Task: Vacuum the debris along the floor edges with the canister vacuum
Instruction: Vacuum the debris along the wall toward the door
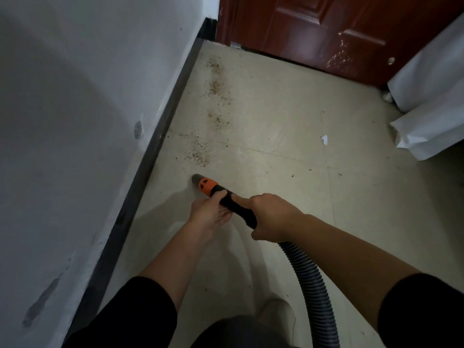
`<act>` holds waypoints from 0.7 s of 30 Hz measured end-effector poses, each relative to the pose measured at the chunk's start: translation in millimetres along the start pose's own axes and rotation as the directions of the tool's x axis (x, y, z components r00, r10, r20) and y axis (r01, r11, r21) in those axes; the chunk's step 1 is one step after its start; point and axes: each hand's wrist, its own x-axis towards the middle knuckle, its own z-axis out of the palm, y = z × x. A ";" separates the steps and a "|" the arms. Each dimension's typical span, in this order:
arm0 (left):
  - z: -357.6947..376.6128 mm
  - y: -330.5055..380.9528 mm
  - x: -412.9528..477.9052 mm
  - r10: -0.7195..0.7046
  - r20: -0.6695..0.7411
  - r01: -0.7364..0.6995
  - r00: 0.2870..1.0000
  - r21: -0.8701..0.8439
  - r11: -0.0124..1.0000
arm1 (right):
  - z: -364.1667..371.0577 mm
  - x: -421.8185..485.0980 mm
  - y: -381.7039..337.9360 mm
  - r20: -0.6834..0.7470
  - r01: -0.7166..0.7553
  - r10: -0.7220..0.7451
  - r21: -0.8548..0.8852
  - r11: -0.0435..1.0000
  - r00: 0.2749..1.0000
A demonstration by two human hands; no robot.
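Observation:
I hold a vacuum hose handle (237,208), black with an orange collar (208,187) and a grey nozzle tip (196,179) that touches the pale floor. My right hand (270,217) grips the rear of the black handle. My left hand (209,213) holds the front of the handle, fingers curled around it just behind the orange collar. The ribbed black hose (315,292) runs back from my right hand to the bottom edge. Brown debris (199,153) lies scattered just ahead of the nozzle, with more patches (216,87) further along the dark baseboard (160,136).
A white wall (75,121) with a socket (138,129) stands on the left. A red-brown door (326,31) closes the far end. White sheeting (431,106) hangs at the right. A white scrap (324,140) lies on the floor. My shoe (277,310) shows at the bottom.

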 end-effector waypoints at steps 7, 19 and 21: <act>3.2 8.6 8.7 0.006 0.010 -0.006 1.000 0.005 1.000 | -0.7 11.8 6.3 -0.027 -0.003 0.004 0.016 1.000 1.000; -11.0 16.6 16.0 0.011 -0.059 -0.011 0.998 -0.006 1.000 | -2.3 27.8 -3.8 -0.042 0.032 -0.031 0.017 0.999 0.999; -14.8 17.9 16.4 0.014 -0.060 -0.015 0.998 -0.017 1.000 | -2.4 30.4 -7.5 -0.045 0.041 -0.040 0.017 0.999 0.998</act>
